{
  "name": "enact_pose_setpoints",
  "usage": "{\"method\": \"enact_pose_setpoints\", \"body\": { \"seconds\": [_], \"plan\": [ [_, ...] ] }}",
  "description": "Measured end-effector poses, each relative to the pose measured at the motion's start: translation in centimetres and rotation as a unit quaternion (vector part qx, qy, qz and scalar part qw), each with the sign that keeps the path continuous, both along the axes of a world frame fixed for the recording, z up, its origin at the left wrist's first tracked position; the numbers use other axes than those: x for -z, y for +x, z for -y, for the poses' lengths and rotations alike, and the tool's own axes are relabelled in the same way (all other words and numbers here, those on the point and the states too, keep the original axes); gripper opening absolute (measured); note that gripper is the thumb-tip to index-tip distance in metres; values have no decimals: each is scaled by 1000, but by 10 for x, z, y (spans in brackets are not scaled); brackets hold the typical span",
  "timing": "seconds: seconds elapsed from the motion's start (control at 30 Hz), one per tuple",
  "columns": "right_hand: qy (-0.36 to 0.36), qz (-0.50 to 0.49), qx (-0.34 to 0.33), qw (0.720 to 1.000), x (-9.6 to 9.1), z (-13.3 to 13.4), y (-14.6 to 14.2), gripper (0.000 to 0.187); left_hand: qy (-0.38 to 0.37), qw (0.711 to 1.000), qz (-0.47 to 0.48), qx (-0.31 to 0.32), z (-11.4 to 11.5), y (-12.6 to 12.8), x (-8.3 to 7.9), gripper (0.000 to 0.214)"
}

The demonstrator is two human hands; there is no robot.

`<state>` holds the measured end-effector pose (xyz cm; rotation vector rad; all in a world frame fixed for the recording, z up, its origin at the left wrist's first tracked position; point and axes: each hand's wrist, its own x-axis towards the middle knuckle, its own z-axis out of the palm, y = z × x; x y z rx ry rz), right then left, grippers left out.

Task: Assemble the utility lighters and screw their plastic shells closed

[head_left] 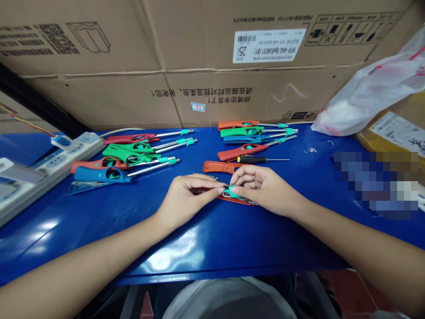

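Observation:
My left hand (189,195) is closed around the left end of an opened orange lighter handle (237,200), its thumb and fingertips close to the middle. A small teal-green plastic part (228,192), which looks like the trigger, sits at that handle, pinched by the thumb and fingers of my right hand (260,188). The fingers hide much of the handle. Just behind my hands lies a loose orange handle half (217,166), inner side up. A yellow-and-black screwdriver (254,159) rests beyond it, with its shaft pointing right.
Several long-necked lighters (129,153) lie at the left, and more lighters (242,151) are at the back centre. Small screws (311,150) are scattered on the blue table (186,252). A power strip (56,159), a cardboard box (186,102) and a plastic bag (361,97) stand around.

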<state>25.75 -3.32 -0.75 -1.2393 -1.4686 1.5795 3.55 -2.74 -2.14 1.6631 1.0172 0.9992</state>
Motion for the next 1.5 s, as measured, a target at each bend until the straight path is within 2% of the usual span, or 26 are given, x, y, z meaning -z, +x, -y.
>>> {"method": "enact_pose_setpoints", "body": {
  "seconds": [0.43,0.83,0.97,1.13,1.2,1.33,1.5],
  "plan": [
    [-7,10,-11,1000,-2,0,1,30,5,1000,-9,0,1,-1,0,12],
    [-1,32,-22,999,-6,4,-3,27,-53,998,30,-6,2,1,-4,12],
    [35,38,-10,999,-8,7,-5,29,-59,997,34,-23,2,2,-4,10],
    [135,102,-5,986,-7,11,-4,25,-49,998,30,-22,1,1,-1,11],
    [154,119,-11,981,-5,11,-2,23,-46,999,17,-15,1,0,0,12],
    [129,139,-4,982,-5,9,2,22,36,998,-37,20,2,-1,2,19],
    [114,140,-2,984,-7,8,5,22,139,982,-100,73,1,-4,4,31]
  ]
}}
